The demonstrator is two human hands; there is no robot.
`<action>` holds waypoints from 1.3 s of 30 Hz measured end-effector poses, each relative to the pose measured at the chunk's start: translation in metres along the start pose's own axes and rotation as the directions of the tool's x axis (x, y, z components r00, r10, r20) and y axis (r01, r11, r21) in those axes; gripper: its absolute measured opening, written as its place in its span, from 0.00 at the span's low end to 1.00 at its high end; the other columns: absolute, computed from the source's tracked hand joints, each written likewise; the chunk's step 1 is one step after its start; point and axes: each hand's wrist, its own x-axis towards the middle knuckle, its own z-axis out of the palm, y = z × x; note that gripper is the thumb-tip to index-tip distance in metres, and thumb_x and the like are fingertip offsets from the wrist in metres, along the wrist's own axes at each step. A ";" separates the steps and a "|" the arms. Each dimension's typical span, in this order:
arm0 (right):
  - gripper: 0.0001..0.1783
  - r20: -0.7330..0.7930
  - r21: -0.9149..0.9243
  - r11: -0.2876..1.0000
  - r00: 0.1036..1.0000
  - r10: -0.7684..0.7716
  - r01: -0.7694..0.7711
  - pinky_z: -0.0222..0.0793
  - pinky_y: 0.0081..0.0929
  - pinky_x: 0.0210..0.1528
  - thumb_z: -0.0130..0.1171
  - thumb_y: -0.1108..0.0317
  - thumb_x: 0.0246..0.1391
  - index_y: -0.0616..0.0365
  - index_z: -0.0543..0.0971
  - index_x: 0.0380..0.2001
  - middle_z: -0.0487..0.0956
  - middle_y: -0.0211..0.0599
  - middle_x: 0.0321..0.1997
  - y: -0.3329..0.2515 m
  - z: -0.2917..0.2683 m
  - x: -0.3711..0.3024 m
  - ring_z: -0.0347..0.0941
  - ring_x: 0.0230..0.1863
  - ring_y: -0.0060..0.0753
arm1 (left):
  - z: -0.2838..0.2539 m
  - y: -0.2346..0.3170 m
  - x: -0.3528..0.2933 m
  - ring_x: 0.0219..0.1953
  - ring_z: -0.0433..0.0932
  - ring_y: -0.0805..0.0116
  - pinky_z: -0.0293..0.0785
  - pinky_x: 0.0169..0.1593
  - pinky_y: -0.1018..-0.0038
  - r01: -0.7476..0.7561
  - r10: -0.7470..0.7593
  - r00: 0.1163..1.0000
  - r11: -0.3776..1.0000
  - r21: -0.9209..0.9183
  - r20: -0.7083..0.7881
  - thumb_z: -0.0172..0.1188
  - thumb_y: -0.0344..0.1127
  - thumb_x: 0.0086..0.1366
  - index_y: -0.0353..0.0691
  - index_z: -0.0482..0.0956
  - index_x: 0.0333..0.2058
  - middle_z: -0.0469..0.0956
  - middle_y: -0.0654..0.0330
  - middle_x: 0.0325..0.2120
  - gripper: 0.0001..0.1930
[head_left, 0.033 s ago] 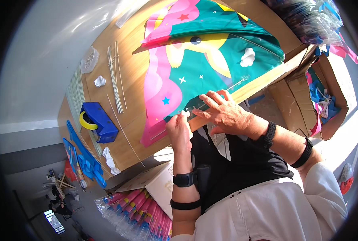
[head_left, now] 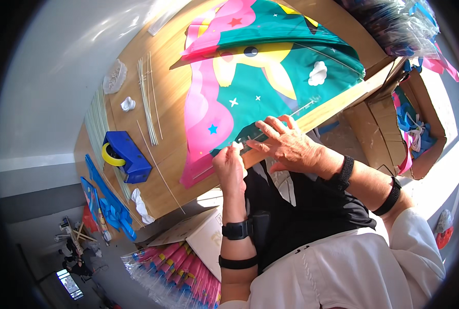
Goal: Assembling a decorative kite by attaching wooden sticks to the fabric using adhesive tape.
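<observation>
A kite (head_left: 250,77) printed with a unicorn in teal, pink and yellow lies spread on the wooden table (head_left: 167,67). My left hand (head_left: 229,167) pinches the kite's near edge at the table's front rim, fingers closed on the fabric. Right beside it, my right hand (head_left: 286,144) lies flat on the same edge with its fingers spread, pressing down. A thin clear rod (head_left: 304,107) runs along the kite just beyond my right fingers. Both wrists wear black bands.
A blue tape dispenser (head_left: 129,154) with a yellow roll and a bundle of thin white rods (head_left: 148,98) sit left of the kite. An open cardboard box (head_left: 373,118) of coloured pieces stands at right. Bagged pink kites (head_left: 183,268) lie below the table, blue strips (head_left: 105,201) at far left.
</observation>
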 end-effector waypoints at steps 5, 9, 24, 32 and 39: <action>0.47 0.055 -0.059 0.998 0.998 0.008 -0.005 0.57 0.54 0.60 0.72 0.45 0.36 0.41 0.67 0.62 0.63 0.47 0.64 -0.003 -0.001 0.003 0.57 0.65 0.48 | 0.003 -0.005 0.001 0.11 0.53 0.86 0.45 0.13 0.82 -0.041 0.044 0.998 0.996 0.084 -0.038 0.53 0.38 0.70 0.32 0.77 0.30 0.58 0.74 0.14 0.14; 0.48 0.080 -0.085 0.996 0.996 0.026 -0.020 0.57 0.54 0.60 0.73 0.45 0.35 0.42 0.67 0.62 0.64 0.48 0.64 -0.004 -0.001 0.003 0.57 0.64 0.48 | 0.007 -0.001 -0.004 0.15 0.60 0.82 0.54 0.16 0.77 -0.034 0.045 0.997 0.984 0.173 -0.063 0.52 0.34 0.69 0.31 0.77 0.29 0.62 0.69 0.14 0.13; 0.60 -0.030 -0.142 0.988 0.998 0.055 -0.059 0.55 0.50 0.64 0.74 0.42 0.25 0.57 0.64 0.63 0.61 0.41 0.67 -0.010 0.015 -0.006 0.54 0.67 0.43 | 0.001 -0.024 -0.023 0.70 0.47 0.49 0.49 0.66 0.46 -0.453 0.411 0.784 -0.132 0.882 0.465 0.62 0.51 0.60 0.33 0.55 0.65 0.51 0.49 0.67 0.42; 0.61 0.026 -0.204 0.974 0.994 0.108 -0.100 0.50 0.47 0.69 0.72 0.41 0.29 0.63 0.60 0.64 0.56 0.43 0.71 0.005 0.001 -0.022 0.52 0.70 0.41 | -0.032 -0.027 -0.032 0.70 0.48 0.49 0.47 0.68 0.49 -0.402 0.424 0.795 -0.166 0.901 0.433 0.64 0.53 0.57 0.29 0.51 0.65 0.49 0.44 0.67 0.47; 0.58 -0.001 -0.127 0.974 0.982 0.188 -0.187 0.41 0.51 0.73 0.73 0.43 0.31 0.65 0.63 0.63 0.55 0.45 0.71 0.027 -0.008 -0.034 0.49 0.72 0.42 | -0.088 -0.026 -0.034 0.63 0.60 0.47 0.57 0.63 0.51 -0.293 0.524 0.788 -0.140 0.946 0.322 0.59 0.42 0.63 0.30 0.62 0.59 0.61 0.45 0.61 0.31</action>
